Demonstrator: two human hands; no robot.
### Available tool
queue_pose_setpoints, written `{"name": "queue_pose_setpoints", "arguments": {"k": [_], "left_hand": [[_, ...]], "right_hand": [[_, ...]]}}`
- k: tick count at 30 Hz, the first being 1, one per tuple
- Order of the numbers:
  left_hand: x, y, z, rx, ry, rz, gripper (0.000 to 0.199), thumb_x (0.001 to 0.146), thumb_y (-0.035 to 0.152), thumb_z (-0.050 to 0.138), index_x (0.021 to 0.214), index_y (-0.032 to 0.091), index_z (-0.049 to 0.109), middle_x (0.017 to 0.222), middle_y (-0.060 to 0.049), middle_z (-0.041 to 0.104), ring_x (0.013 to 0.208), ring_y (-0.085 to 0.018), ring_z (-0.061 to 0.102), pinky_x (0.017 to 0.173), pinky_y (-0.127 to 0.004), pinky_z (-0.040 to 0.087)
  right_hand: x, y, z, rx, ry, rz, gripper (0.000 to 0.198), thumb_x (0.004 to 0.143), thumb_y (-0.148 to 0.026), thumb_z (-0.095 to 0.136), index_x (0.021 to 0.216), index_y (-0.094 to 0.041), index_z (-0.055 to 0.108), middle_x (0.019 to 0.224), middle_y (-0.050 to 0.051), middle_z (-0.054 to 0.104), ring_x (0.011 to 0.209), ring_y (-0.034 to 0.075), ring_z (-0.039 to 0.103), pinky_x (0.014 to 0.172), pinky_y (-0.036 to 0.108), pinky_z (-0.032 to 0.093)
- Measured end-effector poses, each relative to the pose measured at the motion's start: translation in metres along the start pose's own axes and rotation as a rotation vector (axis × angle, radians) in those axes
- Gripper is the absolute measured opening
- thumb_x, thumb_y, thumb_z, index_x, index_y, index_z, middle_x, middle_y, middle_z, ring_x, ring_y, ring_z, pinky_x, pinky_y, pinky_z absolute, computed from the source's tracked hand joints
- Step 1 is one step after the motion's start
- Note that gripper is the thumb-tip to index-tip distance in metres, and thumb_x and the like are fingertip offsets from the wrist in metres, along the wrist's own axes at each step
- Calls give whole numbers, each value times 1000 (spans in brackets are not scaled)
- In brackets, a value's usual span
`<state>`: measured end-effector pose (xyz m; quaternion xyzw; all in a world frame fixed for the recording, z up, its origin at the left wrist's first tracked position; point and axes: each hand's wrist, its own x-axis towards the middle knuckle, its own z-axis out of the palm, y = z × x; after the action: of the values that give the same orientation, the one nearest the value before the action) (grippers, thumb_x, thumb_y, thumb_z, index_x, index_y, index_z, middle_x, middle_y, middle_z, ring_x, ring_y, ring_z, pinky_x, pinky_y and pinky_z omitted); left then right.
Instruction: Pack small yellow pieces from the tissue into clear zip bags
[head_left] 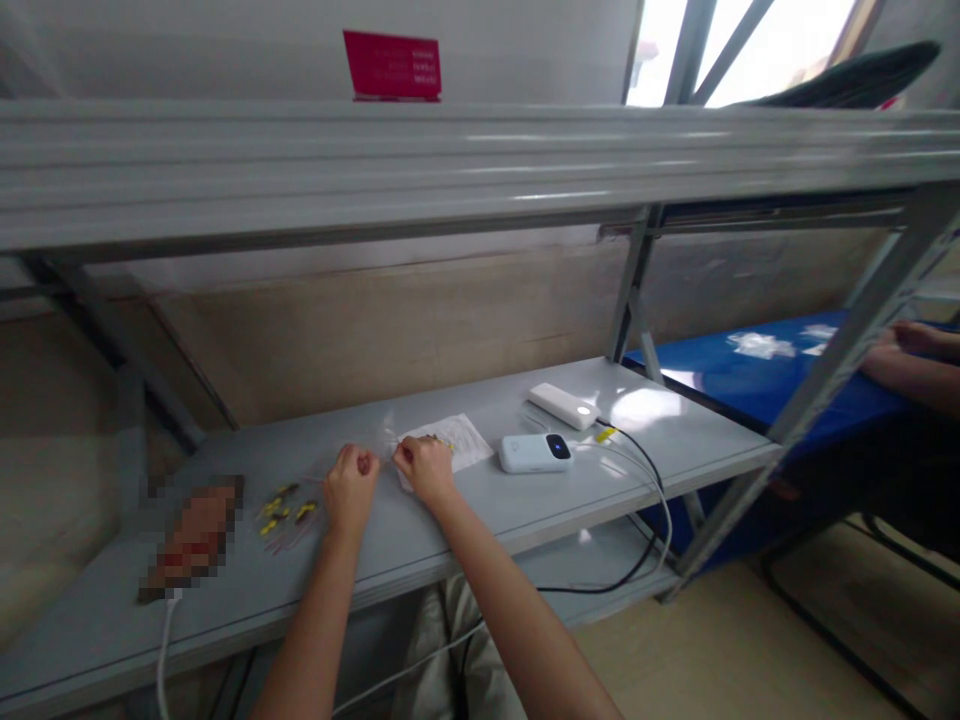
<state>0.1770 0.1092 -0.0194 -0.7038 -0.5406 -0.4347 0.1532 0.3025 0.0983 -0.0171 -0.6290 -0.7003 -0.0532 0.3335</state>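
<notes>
My left hand [351, 490] is closed in a pinch above the grey shelf, its fingertips turned toward the other hand. Beside it, my right hand [426, 468] is closed too, over the near-left part of a white paper sheet [470, 443]. A faint thin strand seems to run between the two hands; whatever the fingers hold is too small to name. Left of my left hand lies a loose group of small yellow-and-dark pieces [281, 510] with thin pale leads. A few similar yellow bits show on the paper, partly hidden by my right hand.
Right of the paper are a light blue device with a dark display [534, 453] and a white power bank [562, 406], with cables hanging over the shelf edge [600, 522]. A pixelated object [196, 540] lies left. Another person's arms [911, 360] rest at a blue table [705, 350].
</notes>
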Motion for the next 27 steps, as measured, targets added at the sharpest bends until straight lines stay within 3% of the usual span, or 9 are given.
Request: {"name": "queue_pose_setpoints", "arguments": {"k": [3,5,8,11,15,18,21,27], "left_hand": [[2,-2,-2,11,39,34,12,76,23,48,65,19,48,63,-1,53,61,-17,53,59,-27,38],[3,-1,-2,-21,82,89,5,73,22,51,74,18,51,75,-5,58,77,-21,56,70,-31,42],[5,1,-2,-90,141,166,33,67,18,54,99,13,48,112,-16,53,109,-28,48,90,-42,38],[4,3,-3,-161,26,310,49,65,8,47,113,15,42,129,-14,45,124,-27,37,103,-47,26],[2,3,-3,-199,-124,431,48,68,7,42,114,19,45,114,-9,58,111,-22,51,105,-46,24],[1,5,-3,-151,-99,374,43,70,20,52,112,18,48,109,-10,59,104,-25,53,100,-46,31],[1,8,-2,-94,-82,351,51,67,28,60,115,17,48,114,-13,56,108,-29,49,97,-46,31],[2,4,-1,-86,-33,324,46,77,34,55,119,17,48,108,-12,60,100,-27,53,91,-41,33]], "right_hand": [[0,1,0,13,21,8,21,85,-27,45,75,-19,62,74,4,68,68,13,61,58,22,31],[0,1,-2,22,50,29,21,85,-27,45,77,-19,61,74,3,68,68,13,60,57,22,30],[-1,-1,-5,47,63,28,21,86,-28,44,78,-19,61,75,3,68,69,13,60,59,21,31],[-1,-3,-8,88,37,-1,22,87,-30,43,81,-20,61,78,3,68,72,12,60,62,21,32],[-1,-4,-10,138,11,61,23,87,-29,43,83,-20,63,79,2,69,73,12,61,62,20,33],[1,-2,-9,182,-2,120,23,86,-29,43,85,-20,65,79,2,69,71,12,61,61,20,34],[3,0,-7,266,-7,163,23,85,-28,44,84,-19,66,77,2,69,69,11,60,61,19,35],[4,2,-5,357,6,166,27,87,-30,41,81,-20,66,74,0,68,68,11,60,62,18,35]]}}
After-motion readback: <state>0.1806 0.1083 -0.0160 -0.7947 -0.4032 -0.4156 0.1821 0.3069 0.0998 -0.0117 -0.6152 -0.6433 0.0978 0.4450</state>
